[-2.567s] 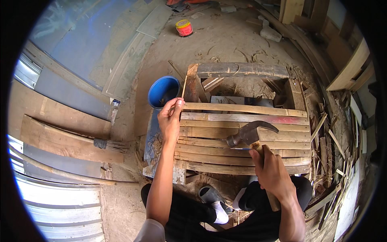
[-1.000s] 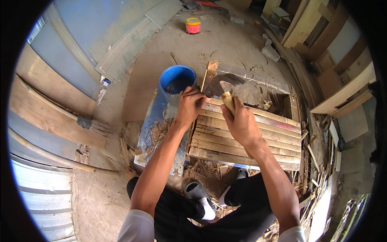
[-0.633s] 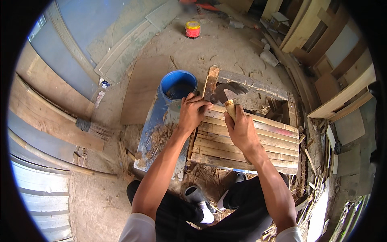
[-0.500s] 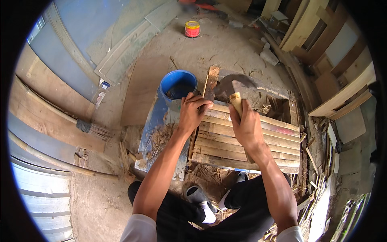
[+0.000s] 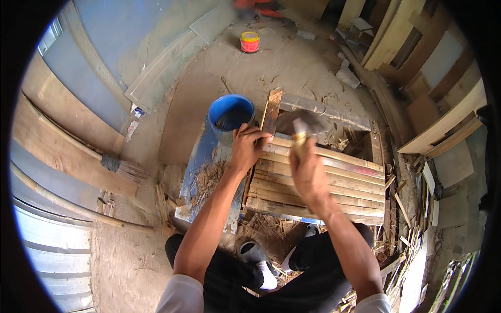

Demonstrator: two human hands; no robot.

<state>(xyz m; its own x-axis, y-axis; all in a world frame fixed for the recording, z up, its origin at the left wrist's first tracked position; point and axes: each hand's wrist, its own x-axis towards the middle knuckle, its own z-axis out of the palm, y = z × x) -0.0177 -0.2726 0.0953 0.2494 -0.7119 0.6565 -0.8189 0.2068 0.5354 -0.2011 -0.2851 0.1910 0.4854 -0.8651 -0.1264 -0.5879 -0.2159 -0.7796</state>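
My right hand (image 5: pixel 309 175) is wrapped round the pale handle of a short hammer-like tool (image 5: pixel 300 136). Its wide, dark, curved head (image 5: pixel 313 123) is smeared by motion, so its exact kind is unclear. The head hovers near the far edge of a frame of bamboo slats (image 5: pixel 318 180). At the far left corner of these slats, my left hand (image 5: pixel 247 147) has its fingertips pinched together beside an upright wooden strip (image 5: pixel 271 109). Whatever lies between those fingertips is too small or hidden to name.
A blue bucket (image 5: pixel 231 112) stands just left of my left hand, by a blue board (image 5: pixel 201 182) strewn with shavings. Farther off sits a red and yellow pail (image 5: pixel 250 41). Loose bamboo strips (image 5: pixel 399 208) lie at right; a broom (image 5: pixel 117 166) rests at left.
My right hand and the tool have swung a little left and nearer to me, and the head is more blurred. My left hand stays at the corner of the slats.
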